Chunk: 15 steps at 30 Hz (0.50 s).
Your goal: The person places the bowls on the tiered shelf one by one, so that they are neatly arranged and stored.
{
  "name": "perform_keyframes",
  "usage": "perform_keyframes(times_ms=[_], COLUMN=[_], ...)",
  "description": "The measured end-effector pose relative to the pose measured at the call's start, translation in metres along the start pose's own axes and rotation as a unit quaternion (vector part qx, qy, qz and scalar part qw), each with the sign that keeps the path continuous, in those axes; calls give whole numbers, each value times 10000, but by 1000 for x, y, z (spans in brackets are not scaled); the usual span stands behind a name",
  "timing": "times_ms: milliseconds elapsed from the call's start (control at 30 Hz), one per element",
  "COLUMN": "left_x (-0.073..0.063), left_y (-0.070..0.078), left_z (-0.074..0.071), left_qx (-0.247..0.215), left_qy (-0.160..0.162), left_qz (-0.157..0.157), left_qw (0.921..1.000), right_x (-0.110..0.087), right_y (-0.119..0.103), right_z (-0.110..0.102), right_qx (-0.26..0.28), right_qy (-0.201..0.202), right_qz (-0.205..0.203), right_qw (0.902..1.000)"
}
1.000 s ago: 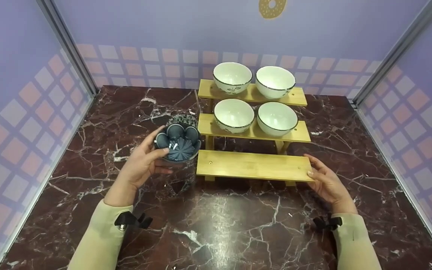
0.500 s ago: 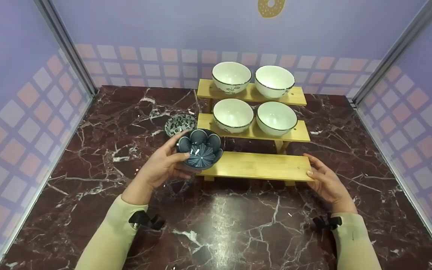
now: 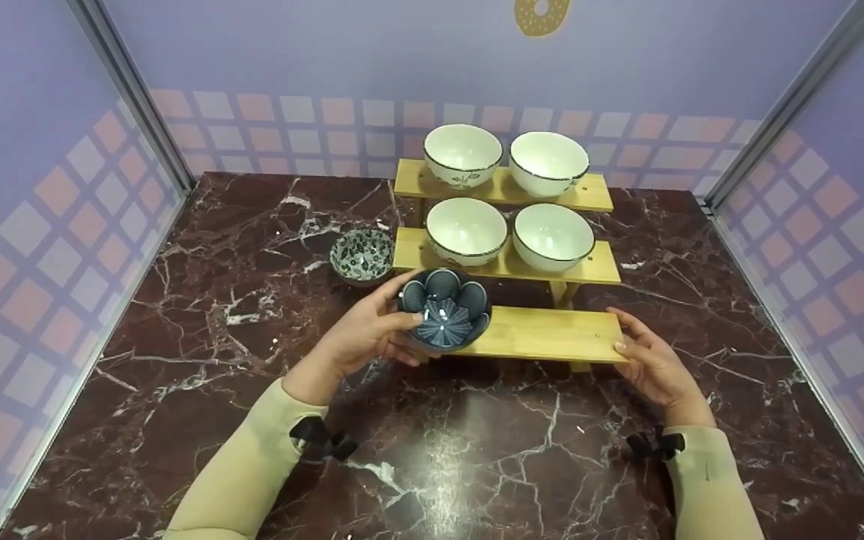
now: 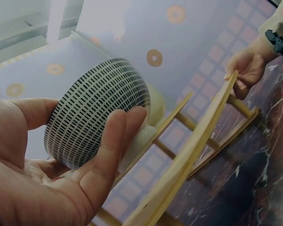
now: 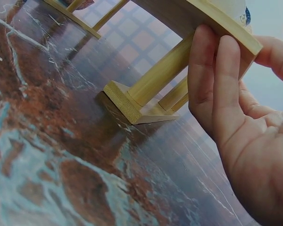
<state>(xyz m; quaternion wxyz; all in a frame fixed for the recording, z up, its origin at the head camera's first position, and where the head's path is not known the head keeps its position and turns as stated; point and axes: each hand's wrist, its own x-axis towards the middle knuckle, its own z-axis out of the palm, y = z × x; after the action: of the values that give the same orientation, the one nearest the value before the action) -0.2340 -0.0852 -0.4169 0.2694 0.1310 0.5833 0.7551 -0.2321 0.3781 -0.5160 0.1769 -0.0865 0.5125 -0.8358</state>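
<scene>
My left hand (image 3: 373, 330) grips a dark blue bowl (image 3: 443, 324) by its left side, the thumb over the rim. In the left wrist view the bowl (image 4: 101, 110) shows a pale outside with rows of dark dashes. In the head view it covers the left end of the lowest step of a wooden three-step rack (image 3: 552, 334); whether they touch I cannot tell. At that step's right end my right hand (image 3: 655, 367) pinches the board, fingers beneath it in the right wrist view. White bowls (image 3: 466, 229) stand in pairs on the two upper steps.
A small bowl with a dark leafy pattern (image 3: 362, 255) stands on the marble tabletop (image 3: 522, 450), left of the rack. Lilac walls (image 3: 289, 52) with metal corner posts (image 3: 132, 90) close in the back and both sides.
My left hand has carried the blue bowl rightward and slightly nearer, from beside the rack to over the lowest step's left end. The patterned bowl behind it came into full view. My right hand stayed put.
</scene>
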Motion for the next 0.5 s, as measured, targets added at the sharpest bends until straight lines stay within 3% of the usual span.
perform_keyframes(times_ms=[500], left_x=[33], left_y=[-11], left_z=[28], left_qx=[-200], left_qy=[-219], left_qz=[-239], left_qw=[9993], right_x=[0], right_y=[1], right_z=[-1], right_qx=[69], right_qy=[-25], right_qz=[-27], right_qw=[10000])
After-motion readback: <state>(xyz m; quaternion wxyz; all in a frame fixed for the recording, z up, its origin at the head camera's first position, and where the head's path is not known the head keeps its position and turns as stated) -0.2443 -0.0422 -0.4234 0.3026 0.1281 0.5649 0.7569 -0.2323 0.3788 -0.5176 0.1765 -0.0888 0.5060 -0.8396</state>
